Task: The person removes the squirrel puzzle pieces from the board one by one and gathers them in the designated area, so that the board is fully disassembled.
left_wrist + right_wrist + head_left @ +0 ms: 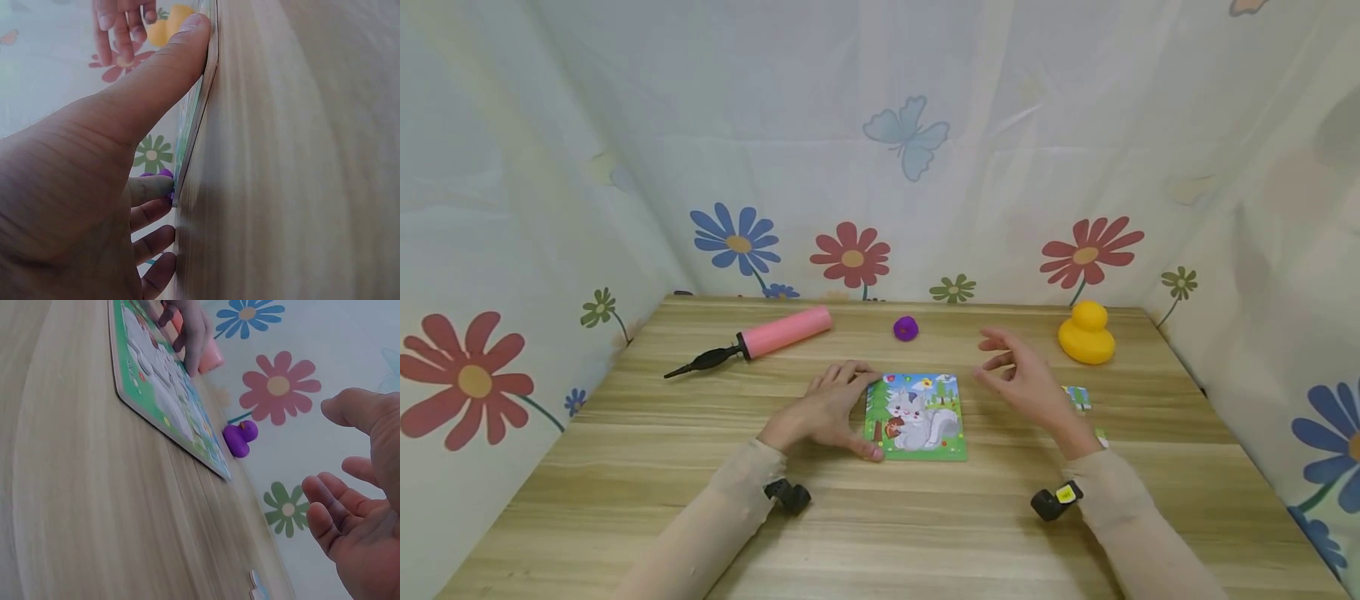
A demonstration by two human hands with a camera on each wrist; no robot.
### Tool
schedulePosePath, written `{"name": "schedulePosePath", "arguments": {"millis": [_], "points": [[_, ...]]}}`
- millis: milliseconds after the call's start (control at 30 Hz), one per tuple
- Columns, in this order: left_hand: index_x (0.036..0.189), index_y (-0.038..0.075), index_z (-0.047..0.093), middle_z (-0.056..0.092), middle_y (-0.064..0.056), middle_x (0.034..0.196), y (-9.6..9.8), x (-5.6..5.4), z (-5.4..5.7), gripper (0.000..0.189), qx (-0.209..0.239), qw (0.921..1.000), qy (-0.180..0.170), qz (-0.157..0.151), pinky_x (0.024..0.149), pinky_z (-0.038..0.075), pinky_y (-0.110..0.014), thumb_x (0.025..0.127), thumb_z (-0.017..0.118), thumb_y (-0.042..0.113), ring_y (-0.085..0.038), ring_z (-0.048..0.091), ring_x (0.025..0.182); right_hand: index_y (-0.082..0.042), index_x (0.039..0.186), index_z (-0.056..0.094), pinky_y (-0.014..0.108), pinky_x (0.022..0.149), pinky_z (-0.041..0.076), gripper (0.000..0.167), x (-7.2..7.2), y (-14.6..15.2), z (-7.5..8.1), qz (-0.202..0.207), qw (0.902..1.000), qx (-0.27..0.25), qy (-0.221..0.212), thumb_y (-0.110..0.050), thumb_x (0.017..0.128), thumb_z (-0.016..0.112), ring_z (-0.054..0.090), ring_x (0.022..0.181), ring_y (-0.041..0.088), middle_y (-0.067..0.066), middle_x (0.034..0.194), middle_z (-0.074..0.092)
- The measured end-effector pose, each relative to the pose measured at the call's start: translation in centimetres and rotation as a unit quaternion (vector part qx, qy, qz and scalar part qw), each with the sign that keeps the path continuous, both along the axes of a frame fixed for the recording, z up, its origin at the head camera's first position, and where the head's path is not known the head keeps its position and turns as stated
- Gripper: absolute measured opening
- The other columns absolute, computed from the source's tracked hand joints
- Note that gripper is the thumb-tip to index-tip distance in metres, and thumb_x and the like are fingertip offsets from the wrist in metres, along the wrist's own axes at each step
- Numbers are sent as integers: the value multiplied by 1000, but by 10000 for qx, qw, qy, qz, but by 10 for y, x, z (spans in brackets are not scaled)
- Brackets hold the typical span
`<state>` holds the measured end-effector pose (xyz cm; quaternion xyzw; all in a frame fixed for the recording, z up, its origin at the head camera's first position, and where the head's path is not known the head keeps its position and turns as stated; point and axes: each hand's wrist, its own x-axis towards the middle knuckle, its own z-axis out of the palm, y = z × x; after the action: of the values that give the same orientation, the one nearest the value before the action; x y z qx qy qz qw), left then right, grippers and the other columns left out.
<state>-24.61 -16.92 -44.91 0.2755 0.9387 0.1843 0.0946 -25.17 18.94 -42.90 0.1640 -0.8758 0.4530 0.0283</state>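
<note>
A square picture puzzle (922,421) lies flat on the table, showing a grey squirrel with an acorn among trees. At its left side is my left hand (829,408), thumb and fingers spread. The thumb (181,47) rests at the near left corner, and the index fingertip touches the far left corner. To the right of the puzzle hovers my right hand (1022,379), fingers loosely bent with nothing in them. Beside and partly behind the right wrist lie two small puzzle pieces (1078,397); one piece (257,587) shows at the bottom of the right wrist view.
A pink hand pump (786,331) with a black nozzle lies at the back left. A small purple toy duck (239,439) sits behind the puzzle. At the back right stands a yellow duck-shaped toy (1087,333). Flower-printed curtains (820,167) enclose the wooden table (880,533).
</note>
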Motion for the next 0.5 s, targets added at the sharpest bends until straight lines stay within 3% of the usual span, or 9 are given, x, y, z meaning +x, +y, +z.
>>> {"name": "schedulePosePath", "arguments": {"millis": [100,333,500], "points": [[175,15,34,30,-14,177,0,-1,-1,137,-6,10000,-8,6,128,28,-72,70,98,74,-41,29,161,-10,166,47,47,105,58,69,1,-7,0,93,9999,-48,-97,-19,106,80,69,121,34,22,152,63],[175,15,33,29,-14,178,1,-1,-1,137,-27,10000,-29,-17,128,28,-71,70,97,73,-41,28,162,-8,163,51,29,95,58,69,3,-22,-11,421,9986,-289,-133,-20,103,83,71,117,31,21,146,66],[175,14,33,29,-14,178,1,-1,0,136,1,10000,-36,-20,128,27,-71,70,97,73,-41,28,161,-5,162,51,32,94,60,69,7,-37,-17,738,9960,-450,-233,-17,102,83,72,115,30,23,144,65]]}}
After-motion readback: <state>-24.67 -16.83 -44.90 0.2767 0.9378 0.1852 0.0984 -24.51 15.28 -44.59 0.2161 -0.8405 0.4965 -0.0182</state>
